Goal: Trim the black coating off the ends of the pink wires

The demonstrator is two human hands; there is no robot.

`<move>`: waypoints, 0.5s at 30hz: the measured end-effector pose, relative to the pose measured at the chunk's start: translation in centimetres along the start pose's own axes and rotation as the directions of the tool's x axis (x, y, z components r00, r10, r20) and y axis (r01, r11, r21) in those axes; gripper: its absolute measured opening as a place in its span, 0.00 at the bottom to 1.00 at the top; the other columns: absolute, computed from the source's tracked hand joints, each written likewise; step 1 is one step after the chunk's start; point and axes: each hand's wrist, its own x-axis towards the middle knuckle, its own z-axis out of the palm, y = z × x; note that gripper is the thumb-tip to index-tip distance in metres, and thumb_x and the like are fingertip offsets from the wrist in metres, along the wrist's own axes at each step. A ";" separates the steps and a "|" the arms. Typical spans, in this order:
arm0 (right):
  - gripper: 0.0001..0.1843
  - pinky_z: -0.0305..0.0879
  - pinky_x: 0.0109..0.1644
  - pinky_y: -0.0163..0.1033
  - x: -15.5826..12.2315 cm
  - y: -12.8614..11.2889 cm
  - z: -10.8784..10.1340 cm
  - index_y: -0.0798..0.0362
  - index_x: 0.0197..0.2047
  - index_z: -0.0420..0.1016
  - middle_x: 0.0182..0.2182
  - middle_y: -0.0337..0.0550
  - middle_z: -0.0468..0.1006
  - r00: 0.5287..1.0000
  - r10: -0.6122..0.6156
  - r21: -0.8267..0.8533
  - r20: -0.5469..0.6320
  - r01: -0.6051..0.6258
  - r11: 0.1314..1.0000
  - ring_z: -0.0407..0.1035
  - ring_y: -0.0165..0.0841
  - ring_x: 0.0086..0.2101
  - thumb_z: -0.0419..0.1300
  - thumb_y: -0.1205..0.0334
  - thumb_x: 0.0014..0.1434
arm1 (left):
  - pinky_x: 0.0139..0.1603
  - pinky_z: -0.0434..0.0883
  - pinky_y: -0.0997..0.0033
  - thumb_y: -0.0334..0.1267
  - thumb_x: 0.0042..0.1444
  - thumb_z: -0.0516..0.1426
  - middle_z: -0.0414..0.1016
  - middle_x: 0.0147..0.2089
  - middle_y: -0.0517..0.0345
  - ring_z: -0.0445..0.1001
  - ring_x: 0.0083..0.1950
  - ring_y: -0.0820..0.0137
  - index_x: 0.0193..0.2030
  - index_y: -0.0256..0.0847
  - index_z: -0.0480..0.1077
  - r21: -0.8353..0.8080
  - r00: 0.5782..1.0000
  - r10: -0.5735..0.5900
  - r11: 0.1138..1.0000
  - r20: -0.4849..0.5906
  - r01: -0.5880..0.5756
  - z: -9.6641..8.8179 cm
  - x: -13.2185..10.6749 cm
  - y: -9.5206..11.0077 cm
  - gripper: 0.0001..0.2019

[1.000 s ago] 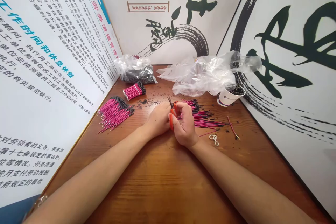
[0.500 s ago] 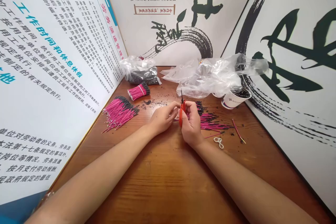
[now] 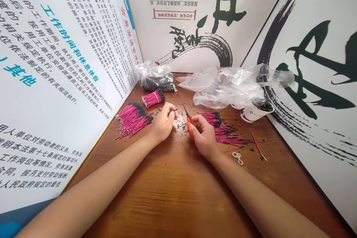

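My left hand [image 3: 164, 122] is closed in a pinch, and a thin dark piece [image 3: 175, 110] pokes out from its fingertips; the rest of it is hidden. Red-handled scissors [image 3: 190, 124] are in my right hand [image 3: 205, 134], their narrow dark blades pointing away and slightly left. A small gap lies between the two hands. Beside my right hand spreads a loose pile of pink wires with black ends [image 3: 227, 134]. To the left of my left hand is another pile of pink wires [image 3: 133, 119], their black ends pointing away.
Behind the left pile lies a banded wire bundle [image 3: 153, 98]. A clear bag with black contents [image 3: 156, 78] and crumpled plastic bags [image 3: 228, 85] stand at the back. A tilted paper cup [image 3: 256, 113], white bands [image 3: 238, 158] and a single wire [image 3: 259, 148] are at right. Printed panels enclose the table.
My hands have moved apart; the left drew away from the scissors, which now tilt more to the left. Black bits show on the table between them. The whole view has shifted slightly.
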 end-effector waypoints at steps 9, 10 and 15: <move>0.09 0.55 0.23 0.33 1.4 0.3 -0.2 0.51 0.31 0.68 0.20 0.33 0.67 0.989 0.010 -0.175 0.145 0.015 0.984 0.60 0.27 0.20 0.61 0.57 0.59 | 0.32 0.65 0.73 0.37 0.62 0.50 0.68 0.32 0.61 0.68 0.29 0.73 0.40 0.41 0.62 -0.045 0.999 -0.047 0.998 -0.005 0.046 -1.1 0.1 -0.9 0.03; 0.08 0.54 0.23 0.33 1.5 0.4 -0.4 0.51 0.31 0.68 0.20 0.33 0.66 0.988 0.001 -0.205 0.156 0.032 0.978 0.59 0.27 0.20 0.61 0.57 0.59 | 0.31 0.65 0.74 0.37 0.62 0.50 0.67 0.31 0.62 0.67 0.28 0.74 0.40 0.41 0.61 -0.080 0.998 -0.068 0.995 0.001 0.068 -1.0 0.0 -1.0 0.03; 0.09 0.53 0.24 0.33 1.6 0.9 -1.1 0.51 0.31 0.67 0.19 0.32 0.65 0.987 0.002 -0.360 0.162 0.057 0.931 0.58 0.27 0.20 0.61 0.57 0.59 | 0.27 0.60 0.75 0.38 0.64 0.48 0.59 0.24 0.68 0.59 0.23 0.77 0.39 0.42 0.60 -0.128 0.998 -0.063 0.990 0.013 0.064 -0.8 -0.1 -1.2 0.04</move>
